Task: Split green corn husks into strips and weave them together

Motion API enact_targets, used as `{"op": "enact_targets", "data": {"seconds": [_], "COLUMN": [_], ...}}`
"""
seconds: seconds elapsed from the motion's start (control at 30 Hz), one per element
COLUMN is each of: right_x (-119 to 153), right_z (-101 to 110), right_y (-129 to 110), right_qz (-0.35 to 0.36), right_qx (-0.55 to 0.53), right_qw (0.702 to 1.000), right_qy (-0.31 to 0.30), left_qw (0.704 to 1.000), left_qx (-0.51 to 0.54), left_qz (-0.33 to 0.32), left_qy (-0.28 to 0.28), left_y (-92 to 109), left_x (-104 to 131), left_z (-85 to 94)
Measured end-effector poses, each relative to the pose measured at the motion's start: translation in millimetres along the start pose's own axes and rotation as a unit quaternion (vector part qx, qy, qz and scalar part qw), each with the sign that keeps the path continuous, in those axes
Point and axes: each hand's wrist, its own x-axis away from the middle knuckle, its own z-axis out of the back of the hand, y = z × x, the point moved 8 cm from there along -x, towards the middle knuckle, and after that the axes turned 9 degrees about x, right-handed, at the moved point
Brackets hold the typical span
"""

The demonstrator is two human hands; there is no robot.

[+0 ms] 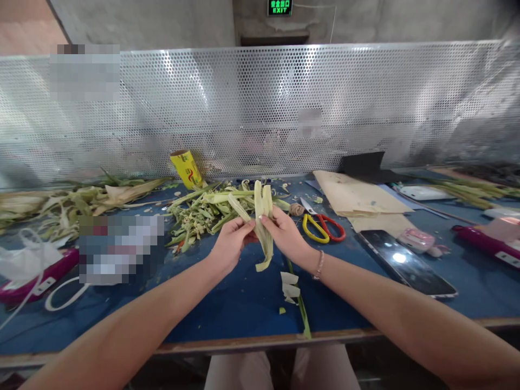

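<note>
Pale green corn husk strips (265,246) are held upright above the blue table, their upper ends fanned apart and a folded tail hanging down. My left hand (232,242) pinches them from the left, thumb against the husk. From the other side my right hand (286,233) grips the same strips between thumb and fingers; a beaded bracelet circles that wrist. Behind my hands lies a heap of green husk scraps (203,211). Scissors (320,227) with one yellow and one red handle rest right of my right hand, beside a small ball of twine (297,209).
A yellow cardboard tube (187,169) stands tilted at the back, before a perforated metal screen (260,108). On the right are brown paper sheets (357,195), a phone (406,262) and a pink case (416,239). Husks (130,192) and a magenta tool (60,271) lie left.
</note>
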Motion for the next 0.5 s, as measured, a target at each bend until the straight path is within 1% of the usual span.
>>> {"op": "enact_targets", "data": {"seconds": [0.1, 0.17, 0.23, 0.37, 0.5], "right_x": [0.8, 0.4, -0.9, -3.8, -5.5], "right_z": [0.8, 1.9, 1.5, -1.8, 1.8], "right_y": [-0.7, -0.6, 1.0, 9.4, 14.0], "right_qz": [-0.010, -0.013, -0.015, -0.036, -0.043], "right_qx": [-0.002, -0.009, -0.017, -0.003, 0.025], "right_qw": [1.000, 1.000, 1.000, 0.998, 0.998], "right_qy": [0.010, 0.012, -0.001, -0.052, -0.038], "left_qw": [1.000, 1.000, 1.000, 0.996, 0.993], "left_qx": [0.017, 0.008, -0.020, -0.069, -0.101], "left_qz": [0.013, 0.012, -0.009, -0.047, -0.050], "left_qy": [0.013, 0.008, -0.005, -0.023, -0.023], "left_y": [-2.9, -3.8, -1.5, 3.2, 5.0], "left_x": [-1.0, -1.9, -2.6, -1.8, 0.0], "left_z": [2.1, 2.5, 2.1, 0.6, -0.4]}}
